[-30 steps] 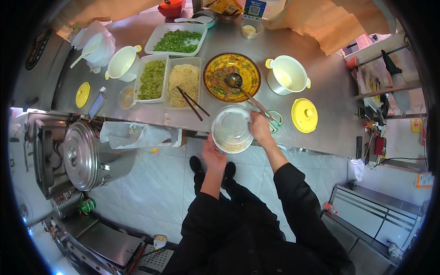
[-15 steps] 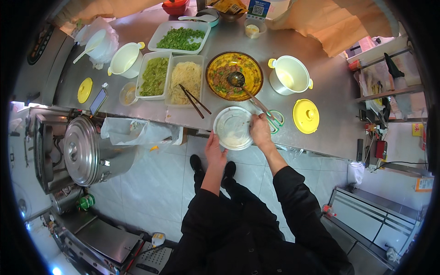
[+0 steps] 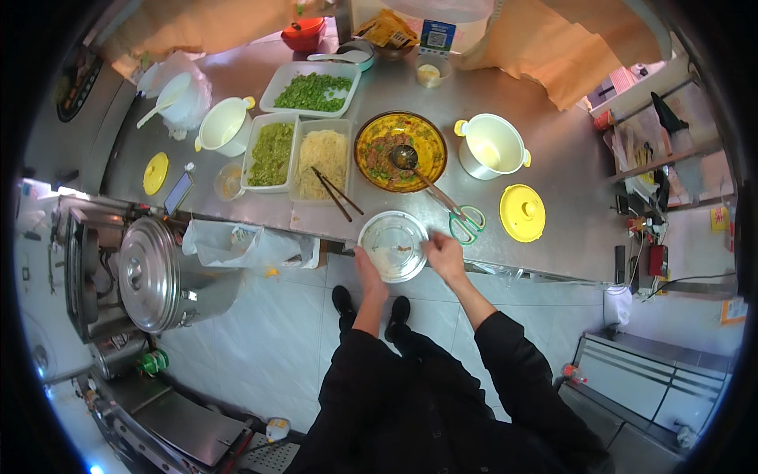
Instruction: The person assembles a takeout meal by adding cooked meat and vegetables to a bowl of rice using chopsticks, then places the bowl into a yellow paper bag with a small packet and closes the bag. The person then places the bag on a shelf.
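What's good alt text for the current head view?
A person's left hand and right hand hold a round clear container at the front edge of a metal counter. Beyond it are a yellow bowl of food with a ladle, chopsticks, chopped greens, pale shreds and two white pots.

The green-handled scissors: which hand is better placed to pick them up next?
Probably the right hand: it's close to the scissors, at the right edge of the round container. The left hand is farther, at its left.

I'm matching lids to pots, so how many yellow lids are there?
2: the left yellow lid lies left of the phone, the right yellow lid right of the green-handled scissors. Others could be hidden.
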{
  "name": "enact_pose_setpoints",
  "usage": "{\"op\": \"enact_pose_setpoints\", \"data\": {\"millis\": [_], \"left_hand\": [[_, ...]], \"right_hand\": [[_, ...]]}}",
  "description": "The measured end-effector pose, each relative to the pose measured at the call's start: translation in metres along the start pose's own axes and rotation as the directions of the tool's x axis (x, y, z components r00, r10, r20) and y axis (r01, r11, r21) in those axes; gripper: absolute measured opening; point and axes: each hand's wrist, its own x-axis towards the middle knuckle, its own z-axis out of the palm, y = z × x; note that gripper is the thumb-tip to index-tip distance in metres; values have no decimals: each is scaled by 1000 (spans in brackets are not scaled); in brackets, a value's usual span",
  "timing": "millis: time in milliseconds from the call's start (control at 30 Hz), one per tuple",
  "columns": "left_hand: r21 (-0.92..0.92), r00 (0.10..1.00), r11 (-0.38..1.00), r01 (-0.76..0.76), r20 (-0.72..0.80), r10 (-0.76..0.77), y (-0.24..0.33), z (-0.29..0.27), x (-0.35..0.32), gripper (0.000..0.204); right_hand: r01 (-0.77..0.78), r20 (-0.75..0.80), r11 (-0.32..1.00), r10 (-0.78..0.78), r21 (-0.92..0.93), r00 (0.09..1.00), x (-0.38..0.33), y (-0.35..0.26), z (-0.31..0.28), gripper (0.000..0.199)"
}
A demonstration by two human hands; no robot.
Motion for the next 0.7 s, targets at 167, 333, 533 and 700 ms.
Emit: {"op": "enact_pose_setpoints", "data": {"millis": [167, 333, 533, 700], "left_hand": [[335, 979, 921, -197, 119, 166, 1, -14, -3, 68], [466, 983, 881, -77, 185, -12, 55, -33, -52, 61], [685, 826, 729, -24, 424, -371, 50, 44, -105, 53], [525, 698, 849, -52, 628, -345, -26, 91, -135, 50]], "right_hand": [[149, 91, 915, -197, 376, 976, 60, 22, 54, 52], [-199, 229, 708, 53, 678, 972, -38, -20, 4, 57], [-272, 191, 521, 205, 809, 960, -119, 19, -59, 62], [-23, -241, 474, 489, 880, 838, -167, 44, -119, 52]]}}
